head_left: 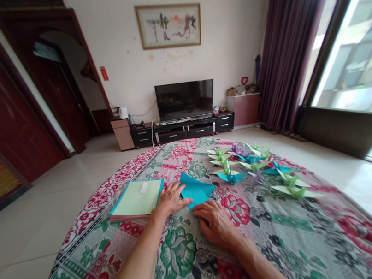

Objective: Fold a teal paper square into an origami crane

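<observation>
A folded teal paper sheet (196, 189) lies on the floral tablecloth (175, 257) in front of me. My left hand (171, 199) rests flat on the sheet's left edge, fingers stretched out. My right hand (215, 221) lies palm down at the sheet's near corner, fingers pressing its edge. Neither hand grips anything. A stack of coloured paper (137, 199), light green on top, sits just left of my left hand.
Several folded paper cranes (256, 168) in green, teal and purple stand on the cloth to the right of the sheet. Beyond the round table are a tiled floor, a TV (185, 99) on a low cabinet, dark wooden doors at left, and a curtained window at right.
</observation>
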Tool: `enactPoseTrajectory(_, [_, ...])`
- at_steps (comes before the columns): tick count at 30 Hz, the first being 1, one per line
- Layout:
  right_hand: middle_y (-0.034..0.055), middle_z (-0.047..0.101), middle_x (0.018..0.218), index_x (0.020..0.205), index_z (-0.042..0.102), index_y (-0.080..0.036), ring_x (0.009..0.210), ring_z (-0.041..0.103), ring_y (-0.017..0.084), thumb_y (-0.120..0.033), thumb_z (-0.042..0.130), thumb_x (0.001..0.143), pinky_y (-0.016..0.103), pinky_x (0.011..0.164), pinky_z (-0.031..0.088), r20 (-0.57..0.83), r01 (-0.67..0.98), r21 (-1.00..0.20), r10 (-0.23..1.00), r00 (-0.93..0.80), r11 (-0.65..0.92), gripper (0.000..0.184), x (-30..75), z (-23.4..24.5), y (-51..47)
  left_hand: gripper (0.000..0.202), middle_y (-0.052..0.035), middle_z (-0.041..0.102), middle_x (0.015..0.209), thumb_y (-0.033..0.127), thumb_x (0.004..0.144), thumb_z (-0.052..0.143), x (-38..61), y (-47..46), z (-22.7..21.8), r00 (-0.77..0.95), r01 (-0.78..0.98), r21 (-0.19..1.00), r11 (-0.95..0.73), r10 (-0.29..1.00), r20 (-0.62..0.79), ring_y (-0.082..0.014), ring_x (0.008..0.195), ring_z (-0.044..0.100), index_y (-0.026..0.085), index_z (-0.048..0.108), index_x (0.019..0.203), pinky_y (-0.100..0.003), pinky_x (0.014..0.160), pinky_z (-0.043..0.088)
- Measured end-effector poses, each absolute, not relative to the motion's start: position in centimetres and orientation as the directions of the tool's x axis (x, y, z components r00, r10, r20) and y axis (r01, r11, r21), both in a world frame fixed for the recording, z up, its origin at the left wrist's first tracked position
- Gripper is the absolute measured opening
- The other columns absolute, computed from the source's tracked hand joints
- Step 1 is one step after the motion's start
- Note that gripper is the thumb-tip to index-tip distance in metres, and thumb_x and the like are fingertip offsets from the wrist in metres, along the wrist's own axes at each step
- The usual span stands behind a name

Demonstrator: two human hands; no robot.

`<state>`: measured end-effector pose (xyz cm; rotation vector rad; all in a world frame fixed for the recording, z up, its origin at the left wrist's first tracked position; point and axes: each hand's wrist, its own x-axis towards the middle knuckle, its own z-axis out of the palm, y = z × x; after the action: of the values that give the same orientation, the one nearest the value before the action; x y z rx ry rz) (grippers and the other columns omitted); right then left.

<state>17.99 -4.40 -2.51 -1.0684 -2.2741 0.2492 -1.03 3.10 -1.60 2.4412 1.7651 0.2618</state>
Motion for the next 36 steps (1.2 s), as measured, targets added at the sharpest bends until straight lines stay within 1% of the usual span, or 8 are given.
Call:
enactPoseTrajectory(3, [0.0013,0.064,0.107,0.098,0.065,-0.023,0.095,0.049,0.019,-0.012,0.048,0.077,0.034,0.087,0.034,0.444,0.635,-0.408,0.75,-0.49,0.656,0.03,18.0,-2.5,-4.4,0.065,-0.0065,0.035,0.142,0.064,0.075,0.044,-1.4,4.0,-1.8,0.329,0.921,0.186,-0.342,0.939,0.098,-0.0275,0.128,0.031,0.029,0.044,0.13,-0.048,0.103,0.026])
enactPoseTrajectory(10, [0.0019,0.063,0.107,0.098,0.064,-0.023,0.096,0.05,0.019,-0.012,0.048,0.076,0.034,0.088,0.034,0.436,0.639,-0.4,0.75,-0.498,0.657,0.03,18.1,-2.5,-4.4,0.052,-0.0035,0.043,0.135,0.059,0.077,0.047,-2.1,5.9,-1.9,0.37,0.908,0.151,-0.392,0.916,0.156,-0.0244,0.122,0.038,0.033,0.054,0.121,-0.04,0.1,0.03])
enactPoseTrajectory(14, [0.0015,0.064,0.105,0.097,0.064,-0.023,0.095,0.05,0.018,-0.012,0.048,0.076,0.034,0.088,0.034,0.442,0.63,-0.415,0.751,-0.491,0.656,0.029,18.0,-2.5,-4.4,0.043,-0.0031,0.047,0.132,0.053,0.081,0.046,-2.3,6.6,-2.0,0.369,0.906,0.146,-0.397,0.91,0.188,-0.0231,0.117,0.042,0.031,0.058,0.116,-0.038,0.1,0.031])
enactPoseTrajectory(18, [0.0015,0.064,0.106,0.099,0.064,-0.023,0.095,0.05,0.018,-0.011,0.048,0.076,0.033,0.088,0.034,0.44,0.624,-0.419,0.749,-0.496,0.659,0.03,18.1,-2.5,-4.4,0.045,-0.0045,0.049,0.127,0.052,0.081,0.046,-2.2,6.8,-1.7,0.388,0.903,0.114,-0.415,0.899,0.202,-0.0227,0.114,0.044,0.028,0.058,0.117,-0.037,0.098,0.033])
enactPoseTrajectory(24, [0.0004,0.063,0.107,0.098,0.064,-0.024,0.096,0.049,0.019,-0.012,0.048,0.076,0.034,0.088,0.034,0.441,0.624,-0.436,0.758,-0.48,0.649,0.029,18.0,-2.7,-4.3,0.045,-0.0034,0.051,0.12,0.05,0.078,0.049,-1.8,7.2,-0.6,0.393,0.907,0.117,-0.406,0.912,0.117,-0.022,0.109,0.046,0.034,0.054,0.121,-0.036,0.096,0.035])
enactPoseTrajectory(29, [0.0003,0.064,0.106,0.098,0.065,-0.024,0.096,0.048,0.019,-0.012,0.048,0.077,0.034,0.089,0.032,0.442,0.615,-0.456,0.764,-0.471,0.643,0.029,18.0,-2.6,-4.4,0.047,-0.0051,0.051,0.116,0.048,0.078,0.049,-1.6,7.7,-0.3,0.388,0.913,0.096,-0.396,0.917,0.095,-0.0224,0.107,0.047,0.031,0.053,0.122,-0.036,0.095,0.036])
enactPoseTrajectory(32, [0.001,0.064,0.105,0.097,0.065,-0.023,0.097,0.048,0.019,-0.012,0.048,0.076,0.034,0.089,0.032,0.435,0.616,-0.464,0.77,-0.467,0.636,0.029,18.0,-2.3,-4.5,0.046,-0.0054,0.052,0.115,0.047,0.078,0.051,-1.3,7.5,-0.6,0.379,0.917,0.075,-0.393,0.913,0.148,-0.0231,0.107,0.047,0.03,0.055,0.12,-0.037,0.094,0.037])
enactPoseTrajectory(36, [0.0005,0.064,0.105,0.096,0.065,-0.023,0.096,0.048,0.019,-0.011,0.048,0.075,0.034,0.089,0.032,0.435,0.62,-0.465,0.773,-0.462,0.632,0.029,18.0,-2.2,-4.5,0.04,-0.0076,0.052,0.115,0.04,0.074,0.059,-0.6,6.7,-0.8,0.356,0.92,0.05,-0.388,0.884,0.303,-0.0243,0.105,0.047,0.025,0.061,0.111,-0.037,0.091,0.039])
